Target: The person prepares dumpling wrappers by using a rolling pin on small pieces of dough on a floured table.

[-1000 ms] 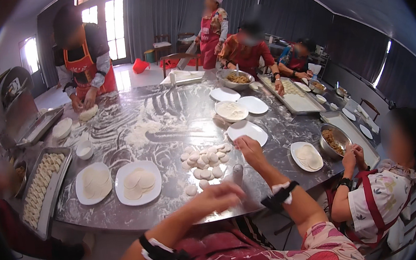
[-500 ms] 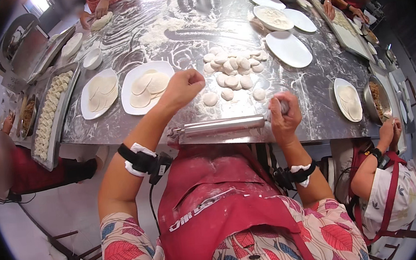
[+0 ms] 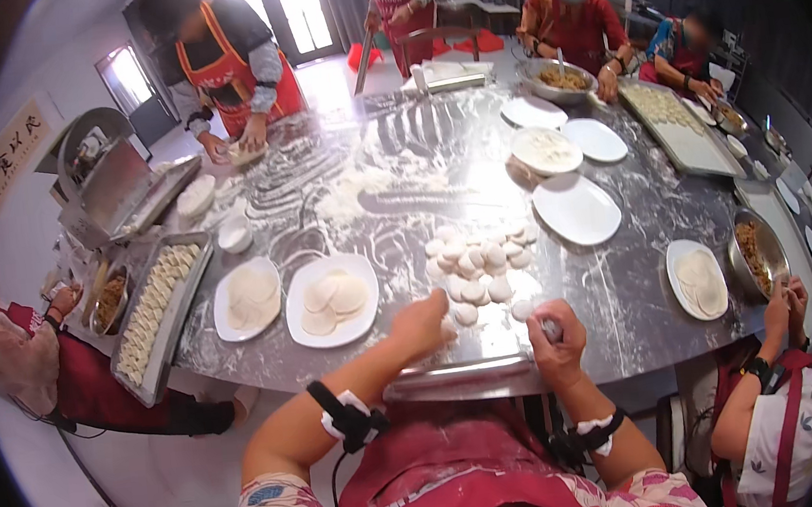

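My left hand (image 3: 421,326) is closed, its fingers curled at the near left side of a cluster of round, pale dough pieces (image 3: 471,265). Whether it grips one of them is hidden. My right hand (image 3: 560,351) is wrapped round a grey, round-ended thing (image 3: 552,329), held upright just right of the cluster. Between my forearms, along the table's near edge, lies a shiny metal cylinder (image 3: 461,369). Left of my left hand, a white plate (image 3: 295,294) bears thin dough wrappers (image 3: 338,304). Beside it a second plate (image 3: 223,315) carries more wrappers.
A long tray (image 3: 188,299) of shaped dumplings lies at left. White plates (image 3: 578,210) and a flour bowl (image 3: 547,150) stand far right of the dough. A wrapper plate (image 3: 681,293) and filling bowl (image 3: 769,236) sit near a person at right. Other people work round the floured table.
The view has tilted up, bringing more of the room into sight. My left hand has come nearer me, down to the front left dough piece. My right hand keeps its grip.
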Demonstrator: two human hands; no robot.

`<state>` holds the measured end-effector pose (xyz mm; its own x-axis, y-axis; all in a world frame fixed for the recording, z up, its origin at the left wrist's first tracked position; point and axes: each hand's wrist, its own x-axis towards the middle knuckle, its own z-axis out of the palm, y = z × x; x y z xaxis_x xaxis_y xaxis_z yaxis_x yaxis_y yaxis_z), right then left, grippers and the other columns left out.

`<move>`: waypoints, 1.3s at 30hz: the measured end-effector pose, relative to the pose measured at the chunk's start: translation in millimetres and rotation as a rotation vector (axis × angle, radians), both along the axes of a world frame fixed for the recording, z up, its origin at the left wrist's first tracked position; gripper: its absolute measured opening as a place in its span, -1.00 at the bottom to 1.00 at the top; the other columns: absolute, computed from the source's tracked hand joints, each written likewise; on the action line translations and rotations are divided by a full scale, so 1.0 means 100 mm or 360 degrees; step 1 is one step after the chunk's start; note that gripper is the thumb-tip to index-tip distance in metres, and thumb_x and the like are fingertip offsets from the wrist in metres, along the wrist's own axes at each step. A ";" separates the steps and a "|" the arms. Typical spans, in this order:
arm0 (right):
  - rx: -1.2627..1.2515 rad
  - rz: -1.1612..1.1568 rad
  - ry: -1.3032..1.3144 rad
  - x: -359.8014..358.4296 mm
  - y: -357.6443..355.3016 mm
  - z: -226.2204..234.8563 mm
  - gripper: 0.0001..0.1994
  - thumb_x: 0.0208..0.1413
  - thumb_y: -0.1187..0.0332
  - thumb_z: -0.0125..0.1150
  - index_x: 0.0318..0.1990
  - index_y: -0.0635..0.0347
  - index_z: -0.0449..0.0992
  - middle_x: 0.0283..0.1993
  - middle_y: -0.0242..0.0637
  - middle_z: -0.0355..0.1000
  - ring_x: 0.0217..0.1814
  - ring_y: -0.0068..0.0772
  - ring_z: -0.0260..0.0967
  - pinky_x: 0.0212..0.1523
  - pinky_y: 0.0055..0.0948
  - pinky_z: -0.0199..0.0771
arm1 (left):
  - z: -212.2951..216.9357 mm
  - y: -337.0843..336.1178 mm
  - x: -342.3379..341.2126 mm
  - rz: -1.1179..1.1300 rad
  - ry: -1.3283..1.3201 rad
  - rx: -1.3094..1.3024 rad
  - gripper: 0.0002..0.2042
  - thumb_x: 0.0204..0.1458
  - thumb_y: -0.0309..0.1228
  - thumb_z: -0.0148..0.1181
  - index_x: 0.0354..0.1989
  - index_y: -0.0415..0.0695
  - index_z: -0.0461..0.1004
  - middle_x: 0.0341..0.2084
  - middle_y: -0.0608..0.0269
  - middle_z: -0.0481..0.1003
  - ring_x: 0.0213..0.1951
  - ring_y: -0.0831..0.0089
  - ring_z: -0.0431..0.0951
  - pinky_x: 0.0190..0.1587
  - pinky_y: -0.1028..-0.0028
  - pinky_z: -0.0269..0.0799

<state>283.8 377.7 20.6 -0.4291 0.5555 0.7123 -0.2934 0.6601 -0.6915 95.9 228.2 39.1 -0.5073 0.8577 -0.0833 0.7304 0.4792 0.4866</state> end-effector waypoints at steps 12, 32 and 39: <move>-0.0931 0.0306 -0.0346 0.07 -0.02 0.08 -0.87 -0.02 0.58 0.27 -0.46 0.23 0.40 -0.67 -0.45 0.33 -0.68 -0.70 0.23 -0.67 -0.62 0.20 | -0.15 0.21 0.21 -0.0137 -0.0424 0.0105 -0.85 -0.22 -0.34 0.33 -0.46 -0.10 0.58 -0.49 0.12 0.57 -0.36 0.17 0.57 -0.28 0.26 0.45; -0.0857 0.0265 -0.0378 -0.44 0.19 0.04 -0.84 -0.01 0.57 0.25 -0.46 0.26 0.33 -0.67 -0.35 0.36 -0.69 -0.57 0.34 -0.67 -0.53 0.34 | -0.06 0.35 0.27 -0.0218 -0.0136 0.0047 -0.86 -0.08 -0.35 0.23 -0.39 -0.13 0.52 -0.44 0.08 0.55 -0.32 0.10 0.55 -0.26 0.22 0.42; -0.0560 -0.0063 -0.0429 0.01 0.19 -0.36 -0.78 -0.16 0.51 0.38 -0.47 0.22 0.37 -0.52 -0.26 0.42 -0.43 -0.51 0.39 -0.36 -0.48 0.42 | -0.26 0.18 0.11 -0.0360 -0.0408 0.0189 -0.86 -0.13 -0.40 0.22 -0.40 -0.17 0.52 -0.46 0.06 0.55 -0.35 0.11 0.56 -0.27 0.25 0.42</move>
